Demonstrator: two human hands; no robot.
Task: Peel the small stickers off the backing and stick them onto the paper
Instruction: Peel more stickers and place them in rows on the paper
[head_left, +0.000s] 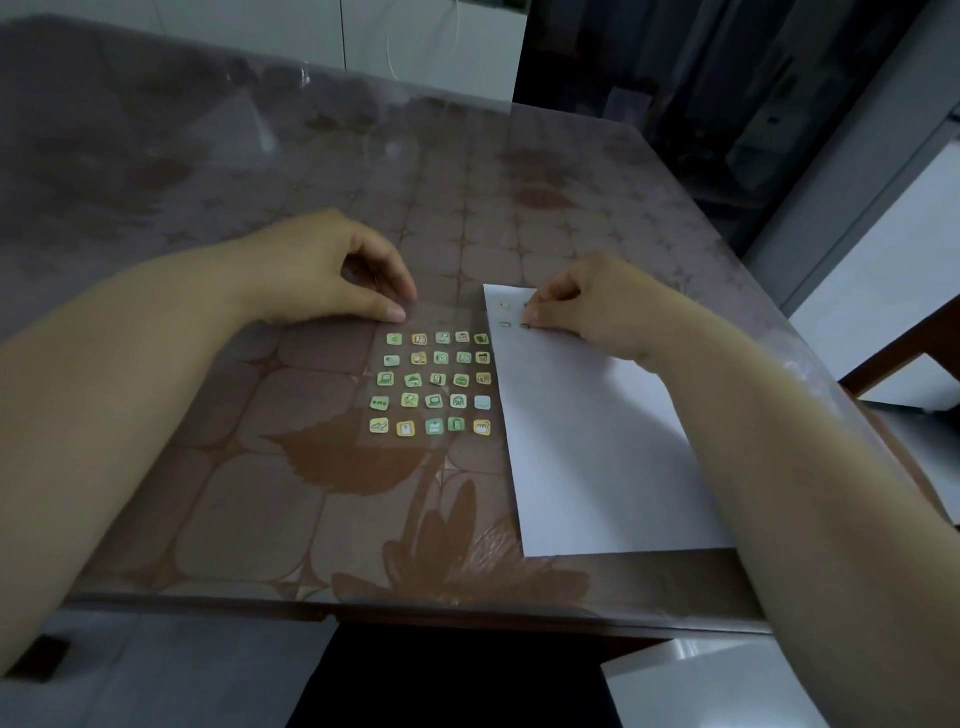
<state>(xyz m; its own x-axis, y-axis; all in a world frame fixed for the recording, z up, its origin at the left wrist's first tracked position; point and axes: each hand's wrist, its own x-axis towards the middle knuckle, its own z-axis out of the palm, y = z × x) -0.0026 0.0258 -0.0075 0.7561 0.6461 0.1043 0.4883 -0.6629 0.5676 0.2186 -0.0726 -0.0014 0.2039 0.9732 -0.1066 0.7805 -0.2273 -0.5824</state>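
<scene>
A clear backing sheet with several small green and yellow stickers lies at the table's middle. To its right lies a white paper. My left hand rests on the backing's top left corner, thumb and fingertips pressing it down. Over the paper's top left part my right hand has its fingers curled, and its fingertips press a small sticker against the paper. Two more stickers sit on the paper just left of those fingertips.
The table has a brown flower-patterned cloth under a clear cover. Its near edge runs just below the paper. A white cabinet stands to the right, beyond the table's right edge.
</scene>
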